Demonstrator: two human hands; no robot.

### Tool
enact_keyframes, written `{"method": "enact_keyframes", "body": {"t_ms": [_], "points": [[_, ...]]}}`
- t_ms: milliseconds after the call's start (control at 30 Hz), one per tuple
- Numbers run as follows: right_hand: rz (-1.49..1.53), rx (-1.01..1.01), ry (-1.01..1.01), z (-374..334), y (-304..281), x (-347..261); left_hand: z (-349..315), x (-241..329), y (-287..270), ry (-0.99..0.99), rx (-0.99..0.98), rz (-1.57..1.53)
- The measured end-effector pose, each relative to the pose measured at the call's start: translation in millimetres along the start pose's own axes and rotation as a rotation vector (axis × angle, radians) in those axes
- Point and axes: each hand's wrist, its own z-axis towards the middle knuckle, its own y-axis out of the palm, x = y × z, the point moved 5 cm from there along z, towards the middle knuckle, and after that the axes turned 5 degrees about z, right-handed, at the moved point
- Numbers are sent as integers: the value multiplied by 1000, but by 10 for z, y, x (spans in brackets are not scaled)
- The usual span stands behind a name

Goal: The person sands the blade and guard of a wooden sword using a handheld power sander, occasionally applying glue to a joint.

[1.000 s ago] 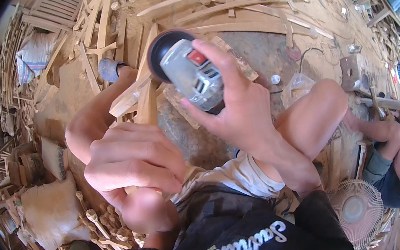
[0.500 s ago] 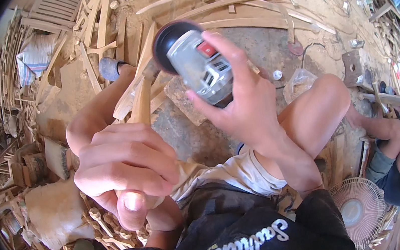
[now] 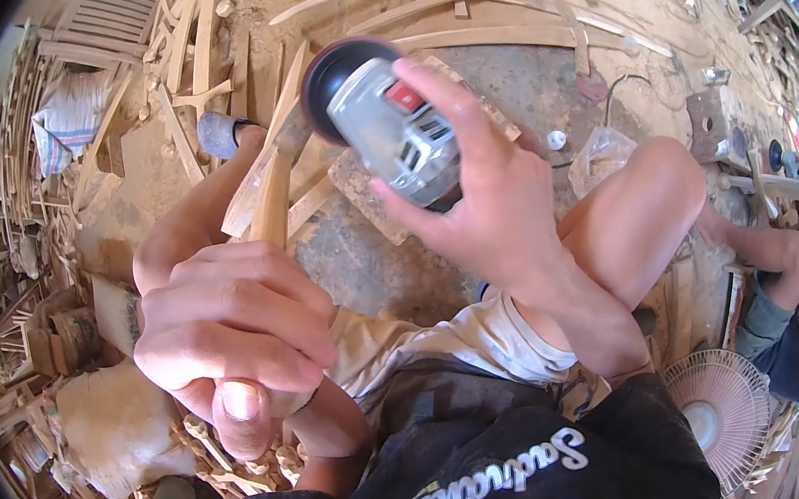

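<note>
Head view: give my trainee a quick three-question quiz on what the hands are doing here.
1. True or false: the right hand grips a grey angle grinder.
2. What does the left hand hold? A) a hammer B) a wooden piece C) a brush
3. Fill in: a white ____ stands at the lower right, beside the person's leg.

Key: 1 true; 2 B; 3 fan.
</note>
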Motion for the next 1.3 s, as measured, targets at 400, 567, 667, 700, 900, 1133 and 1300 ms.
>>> {"method": "enact_keyframes", "body": {"t_ms": [400,567,667,700,900,1133,1300], "points": [[-71,61,61,-2,-144,98,70,-39,51,3,-25,-17],[-35,-88,50,-83,38,16,20,-22,73,21,30,-1],[-103,-58,72,-74,-48,145,-9,-72,77,-6,39,-44],[-102,-24,76,-51,-81,200,-37,-74,38,-10,37,-50],[47,280,59,22,-273,552,-347,8,-260,98,360,61],[166,345,144,3,-381,898,-1150,100,-446,-541,1189,224],[184,348,195,-25,-349,1042,-2466,-625,-485,-1295,806,-72]]}}
